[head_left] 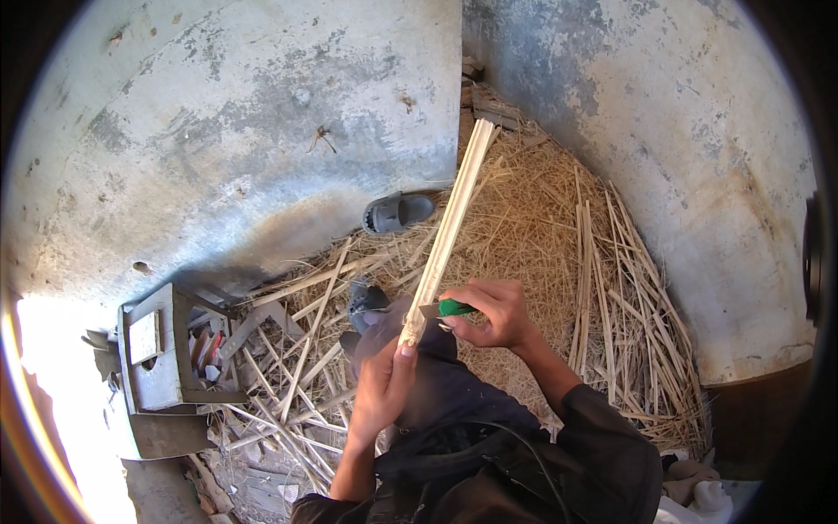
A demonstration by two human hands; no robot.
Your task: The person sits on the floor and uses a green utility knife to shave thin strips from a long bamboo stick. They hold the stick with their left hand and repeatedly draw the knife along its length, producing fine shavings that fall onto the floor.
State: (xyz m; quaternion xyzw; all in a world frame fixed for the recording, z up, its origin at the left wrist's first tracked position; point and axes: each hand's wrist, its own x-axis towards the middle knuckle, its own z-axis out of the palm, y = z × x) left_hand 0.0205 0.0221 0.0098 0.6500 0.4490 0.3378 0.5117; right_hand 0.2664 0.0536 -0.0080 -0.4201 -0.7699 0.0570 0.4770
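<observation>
Pale stick [451,223] in the head view slants from the upper middle of the frame to its center, the lower end gripped between the thumb and closed fingers of the left hand [382,391], likely to steady it. At the center, the right hand [500,312] curls tightly around a green-handled knife [456,307], its blade seemingly against the stick near the left fingers, probably for close control. Thin sticks [650,332] lie loosely beside straw [524,227] at right, perhaps for easy reach.
</observation>
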